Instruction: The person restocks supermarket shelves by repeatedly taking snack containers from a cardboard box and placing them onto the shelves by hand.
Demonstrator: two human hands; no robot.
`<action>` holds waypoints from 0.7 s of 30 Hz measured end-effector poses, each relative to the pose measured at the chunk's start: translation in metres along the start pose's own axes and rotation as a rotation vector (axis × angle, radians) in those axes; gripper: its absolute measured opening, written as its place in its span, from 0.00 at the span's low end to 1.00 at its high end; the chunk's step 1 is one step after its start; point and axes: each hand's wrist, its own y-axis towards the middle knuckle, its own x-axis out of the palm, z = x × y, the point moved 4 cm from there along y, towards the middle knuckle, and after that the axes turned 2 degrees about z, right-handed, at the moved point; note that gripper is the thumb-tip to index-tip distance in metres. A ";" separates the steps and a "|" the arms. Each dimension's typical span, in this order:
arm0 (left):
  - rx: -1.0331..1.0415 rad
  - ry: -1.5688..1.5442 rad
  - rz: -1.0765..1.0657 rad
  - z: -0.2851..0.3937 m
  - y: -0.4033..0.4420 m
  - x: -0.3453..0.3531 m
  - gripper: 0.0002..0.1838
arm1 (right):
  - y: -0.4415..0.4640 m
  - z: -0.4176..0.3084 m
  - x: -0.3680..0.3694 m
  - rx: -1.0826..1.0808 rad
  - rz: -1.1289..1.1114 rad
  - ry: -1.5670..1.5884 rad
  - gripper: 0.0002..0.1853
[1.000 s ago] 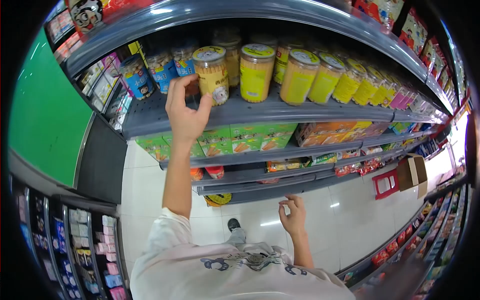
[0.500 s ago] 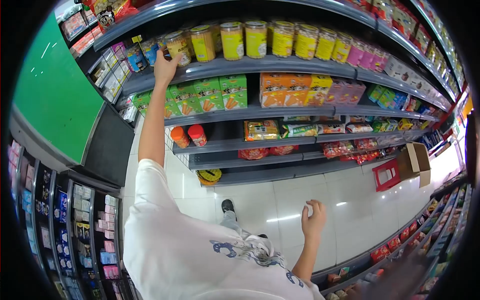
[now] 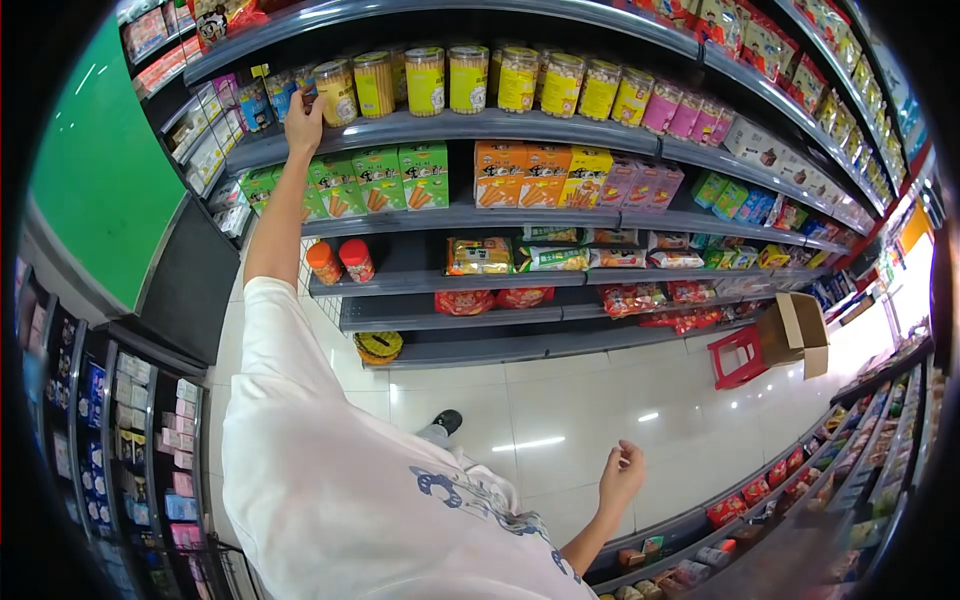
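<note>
My left hand [image 3: 303, 124] reaches up to the shelf with its fingers drawn together. It is between the blue-labelled jars [image 3: 254, 106] and a clear jar of pale sticks [image 3: 336, 94]. The hand partly covers a blue jar behind it, and what its fingers grip, if anything, is hidden. To the right stands a row of yellow-labelled jars [image 3: 425, 82]. Well below the shelves, my right hand [image 3: 622, 476] hangs over the floor, holding nothing, its thumb apart and its fingers loosely bent.
Below the jars are green boxes [image 3: 378, 180] and orange boxes [image 3: 500, 174]. Two red-lidded jars [image 3: 356, 260] stand lower down. A red stool [image 3: 737, 357] and an open cardboard box [image 3: 793, 330] are on the floor. More shelving [image 3: 110, 450] rises at lower left.
The view has shifted, so the shelves sit further left. My left thumb, which was spread towards the clear jar, is now closer to the fingers. My right hand appears slightly lower.
</note>
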 end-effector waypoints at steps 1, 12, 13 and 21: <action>-0.014 -0.013 -0.009 -0.004 0.000 0.000 0.22 | 0.008 -0.002 -0.001 0.016 0.029 0.011 0.08; -0.041 0.035 -0.058 -0.004 -0.005 -0.007 0.20 | 0.048 -0.020 -0.003 -0.089 0.060 -0.055 0.09; 0.057 0.106 0.022 0.004 -0.007 -0.009 0.19 | 0.047 -0.023 -0.006 -0.068 0.062 -0.043 0.09; 0.449 0.440 -0.072 0.128 -0.212 0.014 0.11 | 0.016 0.046 -0.005 0.037 -0.012 -0.071 0.12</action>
